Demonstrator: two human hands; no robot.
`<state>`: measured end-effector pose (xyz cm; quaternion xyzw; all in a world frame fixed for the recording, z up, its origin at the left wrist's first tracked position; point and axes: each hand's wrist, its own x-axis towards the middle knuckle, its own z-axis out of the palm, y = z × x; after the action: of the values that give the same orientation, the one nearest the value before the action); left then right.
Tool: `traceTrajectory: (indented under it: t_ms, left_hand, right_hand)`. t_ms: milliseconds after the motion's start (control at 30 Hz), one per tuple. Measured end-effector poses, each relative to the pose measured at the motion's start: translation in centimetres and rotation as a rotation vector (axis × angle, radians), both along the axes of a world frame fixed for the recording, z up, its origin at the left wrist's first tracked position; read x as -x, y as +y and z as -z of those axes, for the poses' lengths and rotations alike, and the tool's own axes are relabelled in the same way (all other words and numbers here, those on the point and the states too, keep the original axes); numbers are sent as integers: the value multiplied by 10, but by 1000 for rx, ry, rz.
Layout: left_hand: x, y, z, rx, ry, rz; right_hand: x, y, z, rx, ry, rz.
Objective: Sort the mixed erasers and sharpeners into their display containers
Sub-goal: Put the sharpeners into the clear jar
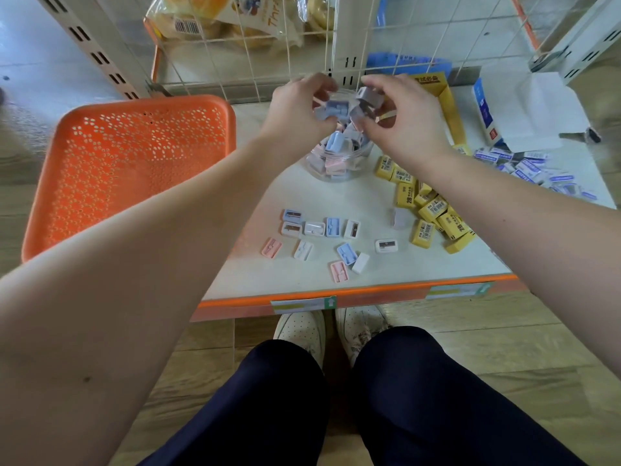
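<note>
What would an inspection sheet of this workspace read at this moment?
Surface: white shelf with orange front edge.
Job's things: clear jar part-filled with pastel sharpeners; loose sharpeners near the front; yellow erasers heaped right; blue-white erasers far right; yellow display box behind.
Clutter: orange basket at left; opened white box far right.
Hands: left hand and right hand above the jar, each pinching held sharpeners.
Cables: nothing seen.
Surroundings: wire grid, bagged bread, wood floor.
</note>
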<state>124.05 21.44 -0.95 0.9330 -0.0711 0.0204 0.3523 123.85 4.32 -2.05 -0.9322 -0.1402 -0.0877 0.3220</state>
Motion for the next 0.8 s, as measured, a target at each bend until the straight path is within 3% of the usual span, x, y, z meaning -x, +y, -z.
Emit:
traceTrajectory:
  t_ms: [167, 367, 567, 733, 800]
  left_hand:
    - [4, 14, 8, 72, -48, -28]
    - [9, 34, 10, 32, 54, -124]
    - [22, 43, 1, -113, 470, 159]
    - [52, 31, 19, -631, 630, 483]
    - [60, 29, 26, -744, 758, 480]
  right_hand:
    - [1, 0, 0, -56, 20, -32]
    - [12, -18, 6, -63, 103, 4]
    - [38, -35, 17, 322, 319, -348]
    - [64, -27, 25, 608, 368, -627]
    - [73, -26, 29, 735, 346, -720]
